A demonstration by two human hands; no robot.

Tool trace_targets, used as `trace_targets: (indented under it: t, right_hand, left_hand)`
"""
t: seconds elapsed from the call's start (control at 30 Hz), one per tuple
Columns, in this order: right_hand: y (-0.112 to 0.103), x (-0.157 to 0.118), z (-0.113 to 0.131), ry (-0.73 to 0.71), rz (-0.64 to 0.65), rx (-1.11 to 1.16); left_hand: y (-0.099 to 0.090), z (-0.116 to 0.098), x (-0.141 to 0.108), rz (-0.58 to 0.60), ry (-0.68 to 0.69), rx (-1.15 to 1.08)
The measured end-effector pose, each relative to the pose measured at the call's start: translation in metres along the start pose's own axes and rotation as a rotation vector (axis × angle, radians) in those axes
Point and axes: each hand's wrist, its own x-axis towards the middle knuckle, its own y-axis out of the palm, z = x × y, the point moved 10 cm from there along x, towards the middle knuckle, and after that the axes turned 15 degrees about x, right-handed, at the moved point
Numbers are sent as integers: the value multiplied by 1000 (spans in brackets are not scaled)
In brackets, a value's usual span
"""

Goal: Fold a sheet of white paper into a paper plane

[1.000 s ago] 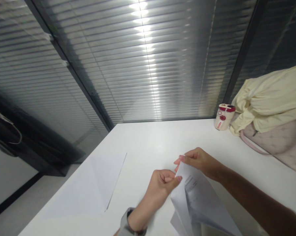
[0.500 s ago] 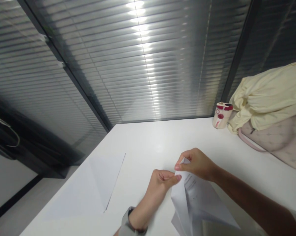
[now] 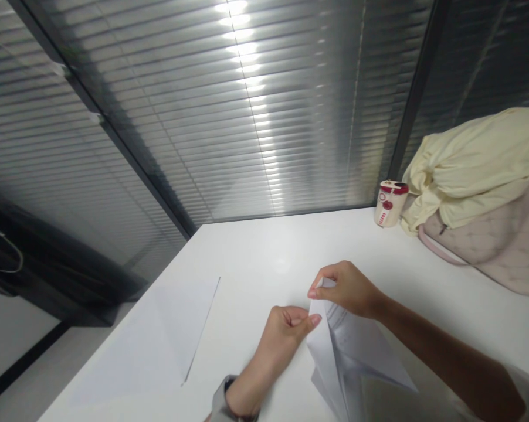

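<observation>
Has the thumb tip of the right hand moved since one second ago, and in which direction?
Yes, slightly: the right hand now has its thumb tip farther from the table's back edge, toward the near side.

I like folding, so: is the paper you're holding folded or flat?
Folded: the paper bends over itself, its layers overlapping.

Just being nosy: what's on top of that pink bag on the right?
A pale yellow cloth lies bunched over the pink bag. It hides the bag's upper part; what is inside the bag cannot be seen.
</observation>
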Motion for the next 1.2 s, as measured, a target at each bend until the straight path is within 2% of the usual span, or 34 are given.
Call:
trace_targets:
  t: [0.13, 0.23, 0.37, 0.53, 0.8, 1.0, 1.2]
  right_hand:
    - [0, 2, -5, 30, 13, 40]
    - [3, 2, -13, 80, 62, 38]
    - [-6, 4, -16, 86, -12, -49]
    - [-11, 7, -18, 80, -40, -92]
    - [-5, 2, -28, 207, 48, -4]
    - [-7, 4, -19, 147, 33, 12]
    - [-6, 5, -13, 62, 57, 35]
  left_hand:
    - [-8, 4, 0, -93, -19, 14]
    - [-8, 8, 1, -87, -35, 6]
    - [-9, 9, 2, -82, -50, -35]
    - [1, 3, 3, 49, -28, -197]
    - [10, 27, 3, 139, -139, -377]
    - [5, 10, 2, 125, -66, -232]
    - [-3, 9, 3, 22, -42, -58]
